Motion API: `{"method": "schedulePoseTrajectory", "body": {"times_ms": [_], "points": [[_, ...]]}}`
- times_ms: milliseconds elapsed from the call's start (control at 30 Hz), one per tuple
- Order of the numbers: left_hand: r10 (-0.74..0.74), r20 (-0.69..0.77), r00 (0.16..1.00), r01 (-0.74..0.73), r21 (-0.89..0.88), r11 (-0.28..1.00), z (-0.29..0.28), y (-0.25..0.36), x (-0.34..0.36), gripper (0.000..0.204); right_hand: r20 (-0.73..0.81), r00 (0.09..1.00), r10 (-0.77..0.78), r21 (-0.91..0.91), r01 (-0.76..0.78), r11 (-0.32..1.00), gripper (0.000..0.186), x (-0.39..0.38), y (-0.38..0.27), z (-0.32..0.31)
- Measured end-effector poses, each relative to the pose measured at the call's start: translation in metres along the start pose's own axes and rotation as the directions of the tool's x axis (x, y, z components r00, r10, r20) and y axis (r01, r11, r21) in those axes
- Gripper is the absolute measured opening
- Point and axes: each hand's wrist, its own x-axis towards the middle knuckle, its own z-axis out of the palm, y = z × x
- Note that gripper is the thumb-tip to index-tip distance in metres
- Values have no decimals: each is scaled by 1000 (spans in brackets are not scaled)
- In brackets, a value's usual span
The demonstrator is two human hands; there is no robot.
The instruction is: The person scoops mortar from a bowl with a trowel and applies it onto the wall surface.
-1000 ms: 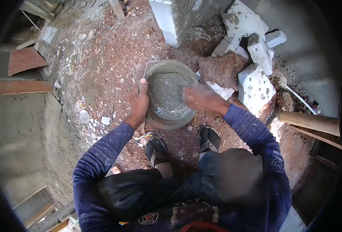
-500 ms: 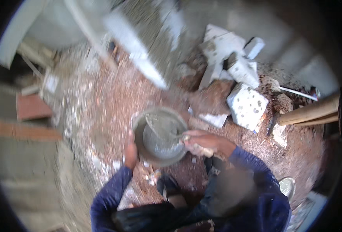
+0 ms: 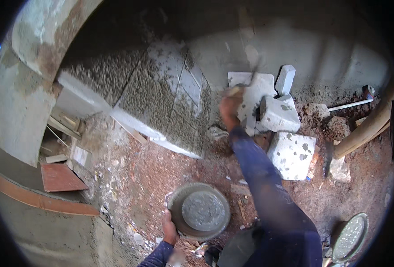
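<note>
**Mortar thrown at wall, pan steadied below**

Right hand: arm fully extended toward the rough-plastered wall, fingers closed round the handle of a trowel. The hand and tool are motion-blurred; the blade shows only as a thin dark line, so I cannot tell whether any mortar is on it.

Left hand: low in the view, fingers curled over the near-left rim of the round metal pan. The pan sits on the reddish dirt floor, a flat grey pat of mortar in its middle.

Surroundings: white stone blocks lie piled just right of the extended arm, against the wall's foot. A wooden pole leans at far right, with a thin white pipe beyond it. A second pan lies at lower right. A red-brown board rests at left.

Judgement on technique: a short wrist flick should land the mortar flat on the coarse coat; keeping the pan pinned close underneath makes reloading quick and catches droppings. Work the patch nearest the blocks evenly before shifting.
</note>
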Motion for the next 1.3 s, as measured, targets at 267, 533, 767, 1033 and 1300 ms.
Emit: {"method": "schedulePoseTrajectory", "body": {"times_ms": [267,533,767,1033,1300], "points": [[-58,10,998,58,-101,993,-13,-3,-18,52,963,271,-1,119,-419,900,48,-100,-104,-26],[164,-74,984,-133,316,939,10,-4,-2,54,966,-208,152,-17,538,843,39,-154,-79,-172],[168,-174,970,-88,394,915,57,15,-22,51,986,-159,41,69,627,776,34,-211,-5,-199],[157,-138,978,-113,283,952,2,-6,-8,52,573,-460,678,-810,-192,554,34,-207,-86,-187],[-18,-20,1000,19,69,997,-12,-6,-1,58,950,55,307,-83,-904,419,32,-138,-93,-196]]}}
